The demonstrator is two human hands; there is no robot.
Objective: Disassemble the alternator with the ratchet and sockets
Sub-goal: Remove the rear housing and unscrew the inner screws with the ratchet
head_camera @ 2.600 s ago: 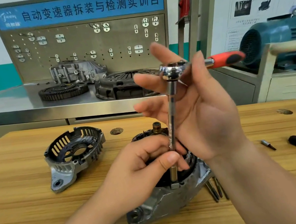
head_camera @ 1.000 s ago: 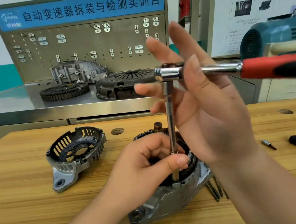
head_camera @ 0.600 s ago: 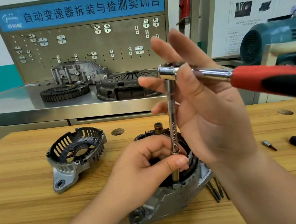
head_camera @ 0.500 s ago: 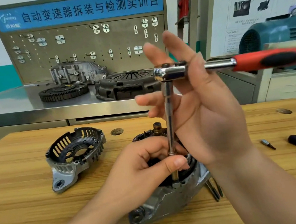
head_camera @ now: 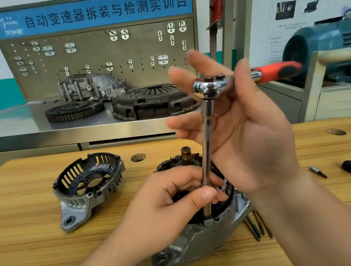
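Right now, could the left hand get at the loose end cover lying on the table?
Probably yes. The end cover lies on bare table left of the left hand, with nothing between them. But that hand pinches the extension bar, so it would have to let go first.

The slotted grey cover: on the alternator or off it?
Off. The cover lies on the wooden table, apart from the alternator body.
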